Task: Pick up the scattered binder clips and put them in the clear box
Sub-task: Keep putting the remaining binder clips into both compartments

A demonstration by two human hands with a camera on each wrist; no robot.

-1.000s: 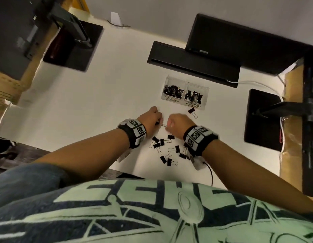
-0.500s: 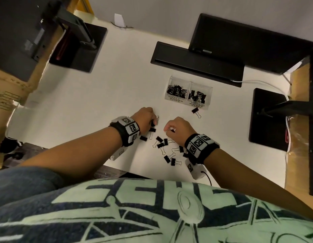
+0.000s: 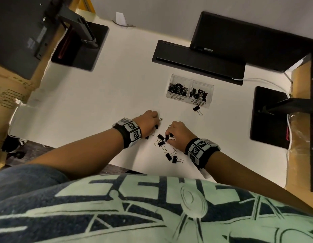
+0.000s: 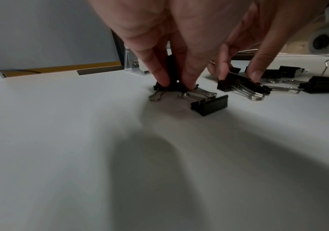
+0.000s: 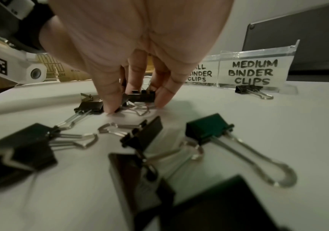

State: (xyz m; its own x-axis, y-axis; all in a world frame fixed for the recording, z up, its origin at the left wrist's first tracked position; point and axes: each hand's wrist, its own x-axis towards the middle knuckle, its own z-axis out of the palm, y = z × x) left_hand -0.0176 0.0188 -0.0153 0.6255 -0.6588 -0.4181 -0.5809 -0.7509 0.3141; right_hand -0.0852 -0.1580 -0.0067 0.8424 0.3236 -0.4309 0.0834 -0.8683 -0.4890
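Several black binder clips (image 3: pixel 162 142) lie scattered on the white table near its front edge. My left hand (image 3: pixel 155 124) is at the left of the pile; in the left wrist view its fingers (image 4: pixel 160 78) pinch a binder clip (image 4: pixel 172 81) standing on the table. My right hand (image 3: pixel 169 135) reaches down at the pile's right, and its fingertips (image 5: pixel 110 107) pinch another binder clip (image 5: pixel 139 96). The clear box (image 3: pixel 190 91), two compartments labelled small and medium, holds many clips farther back. One clip (image 3: pixel 197 109) lies just in front of the box.
A black keyboard (image 3: pixel 197 62) and a monitor (image 3: pixel 248 41) stand behind the box. Black monitor bases sit at the back left (image 3: pixel 80 48) and at the right (image 3: pixel 268 118), with a white cable (image 3: pixel 268 83) nearby. Cardboard boxes (image 3: pixel 10 92) flank the table.
My hands have drawn apart and come back toward me, down onto the pile. Each now has its fingers on a separate clip.
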